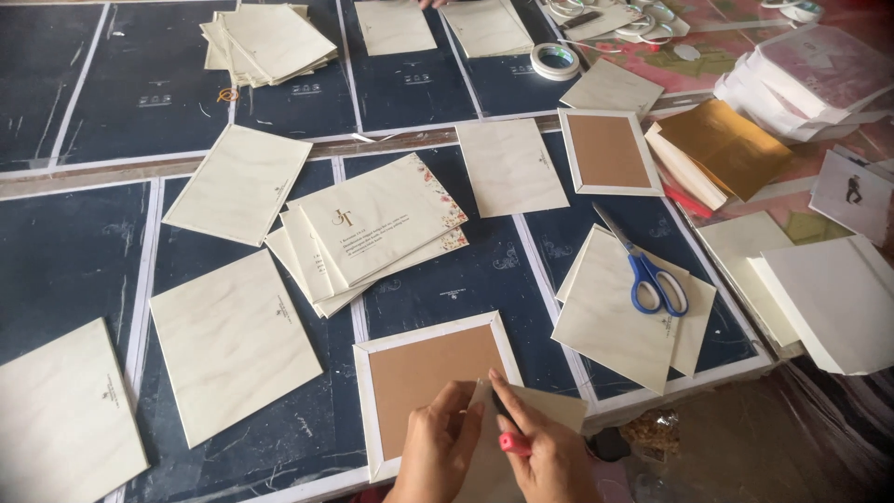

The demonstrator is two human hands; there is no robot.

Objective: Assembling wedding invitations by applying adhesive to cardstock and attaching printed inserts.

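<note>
Both my hands are at the bottom middle, over a brown card with a white folded border (419, 373). My left hand (438, 447) pinches the edge of a cream paper sheet (549, 405). My right hand (545, 447) grips the same sheet and also holds a small red-handled tool (513, 443), whose tip is hidden against the paper. Blue-handled scissors (647, 275) lie on a small stack of cream sheets (619, 321) to the right. A fanned pile of printed cards with floral corners (372, 233) lies in the middle.
Single cream sheets (233, 345) are spread over the dark blue board surface (84, 270). A second brown bordered card (610, 152) lies at the upper right, next to gold foil sheets (722, 140). Tape rolls (555, 61) and white stacks (810, 84) sit at the far right. Another person's hand (433, 4) shows at the top edge.
</note>
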